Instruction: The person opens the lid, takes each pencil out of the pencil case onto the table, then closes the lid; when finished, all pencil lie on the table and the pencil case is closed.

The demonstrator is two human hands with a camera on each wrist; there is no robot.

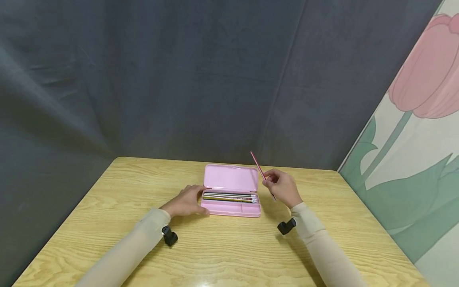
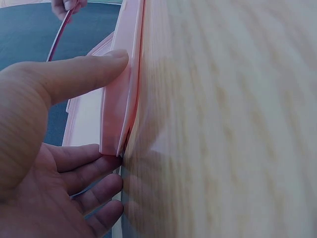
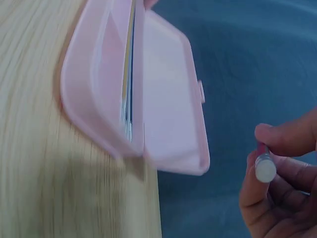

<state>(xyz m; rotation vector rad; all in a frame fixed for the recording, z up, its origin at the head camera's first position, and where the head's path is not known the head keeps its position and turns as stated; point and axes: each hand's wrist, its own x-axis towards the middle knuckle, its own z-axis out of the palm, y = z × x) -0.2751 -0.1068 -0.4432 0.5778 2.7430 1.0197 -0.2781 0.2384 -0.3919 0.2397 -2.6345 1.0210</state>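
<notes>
A pink pencil case (image 1: 230, 207) lies on the table with its lid (image 1: 231, 178) raised at the back. Several pencils (image 1: 229, 196) lie side by side in its rear compartment, eraser ends to the right. My left hand (image 1: 186, 201) holds the left end of the case; in the left wrist view the thumb (image 2: 94, 72) lies along the front wall and the fingertips touch the end. To the right of the case, my right hand (image 1: 283, 187) pinches a pink-red pencil (image 1: 256, 162) above the table. Its white eraser (image 3: 266, 170) shows in the right wrist view.
The case's front part has a long compartment (image 1: 224, 206) and a small one (image 1: 250, 208) at the right. A light wooden table (image 1: 215, 251) bears the case. Behind it hangs a dark curtain (image 1: 186, 87), and a tulip-patterned cloth (image 1: 401, 175) stands at the right.
</notes>
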